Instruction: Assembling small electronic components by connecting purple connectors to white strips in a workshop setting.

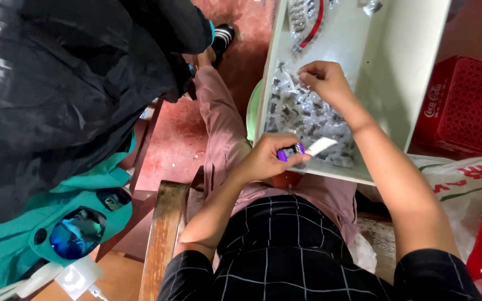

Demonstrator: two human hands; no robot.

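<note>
A pale drawer-like tray rests across my lap and holds several small clear packets of dark metal parts. My left hand grips a small purple object with a white strip sticking out of it, at the tray's near edge. My right hand reaches into the pile of packets with its fingers curled down onto them; what the fingers pinch cannot be seen.
A red plastic crate stands at the right, with a white printed sack below it. A dark jacket and teal cloth fill the left. A wooden plank lies by my left knee. A red cable sits at the tray's far end.
</note>
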